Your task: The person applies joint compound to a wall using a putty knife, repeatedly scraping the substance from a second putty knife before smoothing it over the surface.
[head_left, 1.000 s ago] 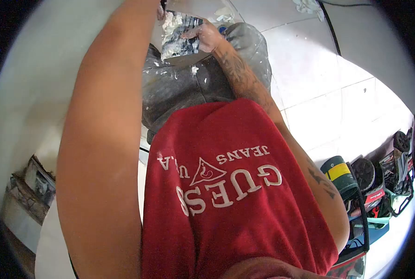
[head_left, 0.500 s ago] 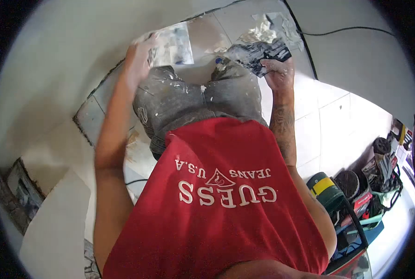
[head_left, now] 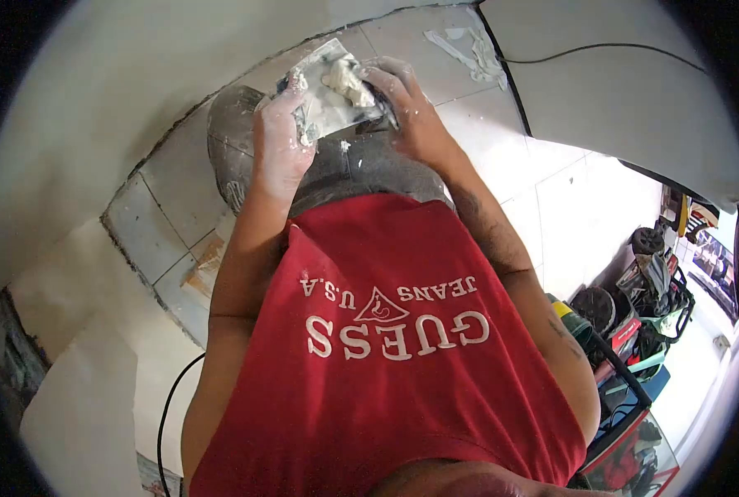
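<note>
My left hand (head_left: 282,137), coated in white filler, is closed around a flat, pale putty spreader (head_left: 324,112). A thick lump of cream-coloured putty (head_left: 347,81) lies on its face. From the other side my right hand (head_left: 406,108) reaches in, fingers bent over the lump's right edge. A dark putty spreader (head_left: 384,109) shows as a narrow strip under these fingers; the rest of it is hidden. Both tools meet above my grey, putty-spattered trousers (head_left: 336,170).
White floor tiles (head_left: 502,149) surround my legs, with putty smears (head_left: 473,54) near a dark wall edge. Pale walls (head_left: 79,124) rise close on the left. A black cable (head_left: 601,48) runs along the upper right. Bags and tools (head_left: 634,306) are heaped at right.
My hands have come together from wide apart. The right hand moved left with the dark spreader, and a lump of putty now lies on the pale one.
</note>
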`<state>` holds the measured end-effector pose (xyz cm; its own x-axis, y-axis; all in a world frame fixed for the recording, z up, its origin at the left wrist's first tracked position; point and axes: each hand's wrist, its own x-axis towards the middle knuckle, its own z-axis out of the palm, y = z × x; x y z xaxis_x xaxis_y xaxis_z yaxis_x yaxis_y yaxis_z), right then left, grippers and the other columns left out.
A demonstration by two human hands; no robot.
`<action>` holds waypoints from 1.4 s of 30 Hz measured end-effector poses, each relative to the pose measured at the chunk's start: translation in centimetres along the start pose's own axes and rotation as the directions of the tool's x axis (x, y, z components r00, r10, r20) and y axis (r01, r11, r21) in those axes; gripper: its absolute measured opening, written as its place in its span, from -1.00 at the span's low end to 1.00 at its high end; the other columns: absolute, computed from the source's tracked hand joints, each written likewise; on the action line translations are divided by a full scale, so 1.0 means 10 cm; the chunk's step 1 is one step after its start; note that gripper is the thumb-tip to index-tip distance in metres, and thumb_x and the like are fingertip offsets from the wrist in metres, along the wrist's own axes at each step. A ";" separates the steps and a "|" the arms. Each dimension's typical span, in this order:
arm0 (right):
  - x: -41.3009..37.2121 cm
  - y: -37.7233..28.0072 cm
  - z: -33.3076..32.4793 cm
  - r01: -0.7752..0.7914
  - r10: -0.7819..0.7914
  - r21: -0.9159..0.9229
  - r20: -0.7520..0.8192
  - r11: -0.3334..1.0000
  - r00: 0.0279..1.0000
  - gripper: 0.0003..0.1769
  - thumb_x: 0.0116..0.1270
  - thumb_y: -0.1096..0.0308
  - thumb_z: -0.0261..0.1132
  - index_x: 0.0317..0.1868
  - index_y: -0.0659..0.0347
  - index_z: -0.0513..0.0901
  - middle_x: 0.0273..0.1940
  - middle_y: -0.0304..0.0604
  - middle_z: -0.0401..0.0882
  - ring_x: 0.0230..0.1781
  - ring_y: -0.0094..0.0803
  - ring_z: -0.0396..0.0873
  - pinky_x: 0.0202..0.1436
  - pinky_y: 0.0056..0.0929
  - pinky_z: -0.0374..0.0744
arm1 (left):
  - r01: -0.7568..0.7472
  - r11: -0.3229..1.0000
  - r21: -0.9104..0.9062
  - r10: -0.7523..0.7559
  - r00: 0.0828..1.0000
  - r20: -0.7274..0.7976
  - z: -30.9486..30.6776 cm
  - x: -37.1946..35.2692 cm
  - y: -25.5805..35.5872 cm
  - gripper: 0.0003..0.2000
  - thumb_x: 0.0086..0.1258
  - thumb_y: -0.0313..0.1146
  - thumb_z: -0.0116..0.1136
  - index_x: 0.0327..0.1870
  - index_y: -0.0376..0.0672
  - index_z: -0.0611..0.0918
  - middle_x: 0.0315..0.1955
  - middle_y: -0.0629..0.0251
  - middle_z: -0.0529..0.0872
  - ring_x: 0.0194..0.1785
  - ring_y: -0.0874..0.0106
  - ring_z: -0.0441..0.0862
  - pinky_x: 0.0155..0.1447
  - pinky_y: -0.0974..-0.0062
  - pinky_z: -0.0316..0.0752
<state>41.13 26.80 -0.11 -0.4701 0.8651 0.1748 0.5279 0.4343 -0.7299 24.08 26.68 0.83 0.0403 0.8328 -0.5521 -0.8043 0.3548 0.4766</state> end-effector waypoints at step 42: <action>-0.08 -0.25 -0.62 -0.273 0.412 0.924 0.147 0.267 0.899 -0.18 -0.37 0.82 0.14 0.12 0.40 0.34 -0.06 -0.06 0.51 -0.13 -0.37 0.53 -0.08 -0.51 0.51 | -0.381 0.919 -0.100 0.371 0.922 -0.108 -0.09 0.11 0.03 -0.75 0.26 -0.40 -0.04 -0.13 -0.37 0.52 -0.22 0.22 0.56 -0.18 0.39 0.56 -0.14 0.44 0.49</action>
<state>44.56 26.53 5.67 -0.3092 0.9201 -0.2405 -0.3846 -0.3523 -0.8532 23.30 27.30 -0.26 -0.3250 0.8540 -0.4063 -0.8141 -0.0340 0.5797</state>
